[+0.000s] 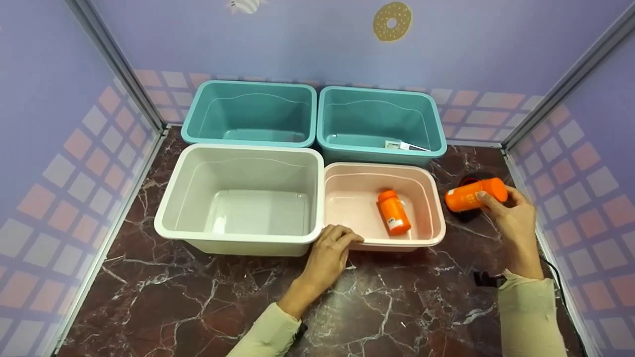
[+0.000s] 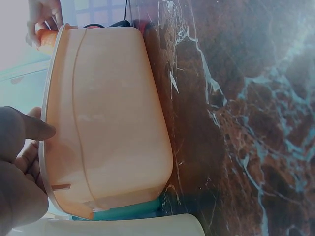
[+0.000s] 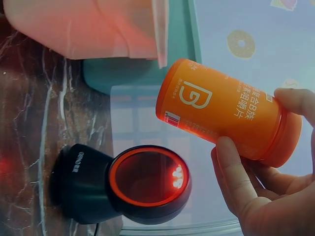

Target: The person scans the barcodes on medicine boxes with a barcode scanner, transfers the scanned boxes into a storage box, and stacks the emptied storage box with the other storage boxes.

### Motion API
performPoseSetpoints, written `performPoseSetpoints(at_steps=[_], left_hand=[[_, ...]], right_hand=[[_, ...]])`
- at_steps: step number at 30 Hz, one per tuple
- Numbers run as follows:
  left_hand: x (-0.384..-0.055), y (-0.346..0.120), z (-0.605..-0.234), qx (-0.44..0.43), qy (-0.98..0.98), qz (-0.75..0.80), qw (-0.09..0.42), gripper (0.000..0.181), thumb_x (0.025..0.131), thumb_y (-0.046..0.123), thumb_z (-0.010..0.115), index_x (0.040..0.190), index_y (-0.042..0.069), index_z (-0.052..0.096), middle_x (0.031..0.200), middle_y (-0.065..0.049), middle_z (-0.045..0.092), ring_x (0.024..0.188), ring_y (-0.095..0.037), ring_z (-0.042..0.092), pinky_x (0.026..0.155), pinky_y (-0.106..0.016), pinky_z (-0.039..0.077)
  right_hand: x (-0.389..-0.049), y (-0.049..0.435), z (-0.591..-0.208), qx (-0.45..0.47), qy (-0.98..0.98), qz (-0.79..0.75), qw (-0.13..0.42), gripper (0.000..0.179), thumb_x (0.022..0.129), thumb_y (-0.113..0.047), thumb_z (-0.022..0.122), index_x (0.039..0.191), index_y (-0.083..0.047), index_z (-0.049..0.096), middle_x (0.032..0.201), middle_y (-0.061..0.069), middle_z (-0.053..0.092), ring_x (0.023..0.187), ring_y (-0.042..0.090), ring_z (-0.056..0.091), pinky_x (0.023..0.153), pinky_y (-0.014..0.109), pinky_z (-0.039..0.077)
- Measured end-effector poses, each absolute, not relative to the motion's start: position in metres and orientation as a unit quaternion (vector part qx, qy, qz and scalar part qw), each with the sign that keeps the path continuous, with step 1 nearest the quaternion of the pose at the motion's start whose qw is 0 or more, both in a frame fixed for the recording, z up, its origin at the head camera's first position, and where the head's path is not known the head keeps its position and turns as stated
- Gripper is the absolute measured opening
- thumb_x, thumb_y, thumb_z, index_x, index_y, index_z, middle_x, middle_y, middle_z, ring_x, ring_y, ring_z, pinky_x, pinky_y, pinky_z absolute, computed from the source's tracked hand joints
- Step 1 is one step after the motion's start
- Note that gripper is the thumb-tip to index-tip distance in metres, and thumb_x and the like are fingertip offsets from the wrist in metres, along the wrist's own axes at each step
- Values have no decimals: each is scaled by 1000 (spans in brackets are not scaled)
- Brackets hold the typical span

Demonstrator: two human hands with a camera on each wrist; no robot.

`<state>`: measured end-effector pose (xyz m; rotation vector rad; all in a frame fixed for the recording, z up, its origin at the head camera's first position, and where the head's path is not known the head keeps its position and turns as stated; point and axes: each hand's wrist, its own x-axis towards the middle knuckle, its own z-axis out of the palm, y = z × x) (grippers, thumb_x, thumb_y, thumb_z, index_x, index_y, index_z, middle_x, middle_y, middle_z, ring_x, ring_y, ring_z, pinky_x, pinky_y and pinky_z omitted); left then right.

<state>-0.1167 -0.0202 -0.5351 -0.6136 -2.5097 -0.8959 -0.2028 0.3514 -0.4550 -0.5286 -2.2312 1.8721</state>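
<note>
An orange bottle [image 3: 216, 110] lies tilted in the right hand [image 1: 513, 218], which pinches it near the cap. Its printed label and barcode show in the right wrist view. Close beside the bottle stands a black barcode scanner [image 3: 147, 184] with a glowing red ring; in the head view the bottle covers most of it. The left hand [image 1: 330, 253] grips the near rim of the pink bin [image 1: 382, 171] at its left corner, thumb outside the wall in the left wrist view. A second orange bottle [image 1: 394, 212] lies inside that bin.
Left of the pink bin is a larger white bin [image 1: 245, 238]. Behind stand two teal bins [image 1: 250, 87], the right-hand teal bin [image 1: 382, 91] holding a small white packet [image 1: 403, 145]. Panel walls enclose the marbled table [image 1: 387, 307]. A black cable [image 1: 558, 282] runs along the right edge.
</note>
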Motion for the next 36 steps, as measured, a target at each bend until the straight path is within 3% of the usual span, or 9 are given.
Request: performPoseSetpoints(at_steps=[9,17,32,36], left_hand=[[-116,-20,-535,-221,-896,-327,201,40,80,-5,66,107,23,71,105,7,64,103,-14,58,100,-31,47],[-116,-21,-535,-221,-899,-324,196,40,80,-6,66,107,24,71,105,7,65,103,-14,59,101,-30,47],[-116,-20,-535,-219,-899,-325,197,39,80,-6,66,106,23,72,105,6,65,103,-14,59,101,-31,47],[-117,-20,-535,-218,-897,-329,200,39,80,-6,66,105,23,72,104,7,65,102,-14,58,99,-31,47]], right_hand=[[-200,360,-467,-203,-777,590,81,46,82,-21,81,121,-12,58,90,-15,60,71,-5,66,67,12,56],[-197,367,-480,-224,-845,480,78,62,84,-39,78,134,-9,57,96,-18,56,84,-6,55,73,7,47],[-192,370,-488,-248,-857,445,79,67,83,-47,75,134,-7,56,92,-17,55,85,-3,50,79,15,40],[-192,370,-490,-255,-860,433,88,70,83,-49,75,135,-5,57,100,-9,59,86,-3,48,82,17,38]])
